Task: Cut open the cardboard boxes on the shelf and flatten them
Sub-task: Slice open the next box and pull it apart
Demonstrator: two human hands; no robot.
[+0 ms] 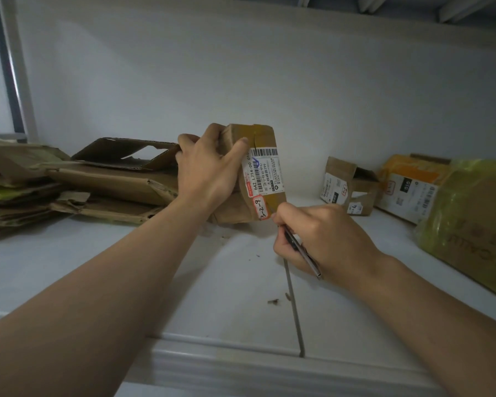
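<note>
A small taped cardboard box (262,138) with a white shipping label stands on the white shelf (126,267), tilted towards me. My left hand (206,170) grips its left side, thumb across the top front. My right hand (318,236) holds a thin dark cutter (301,250) whose tip meets the box's lower right corner by a red-edged sticker. The blade tip itself is hidden behind my fingers.
A pile of flattened cardboard (69,179) lies at the left. To the right stand a small opened box (348,184), an orange-taped box (410,184) and a large box in yellow-green wrap (476,213). The shelf's front lip (241,365) runs below my arms.
</note>
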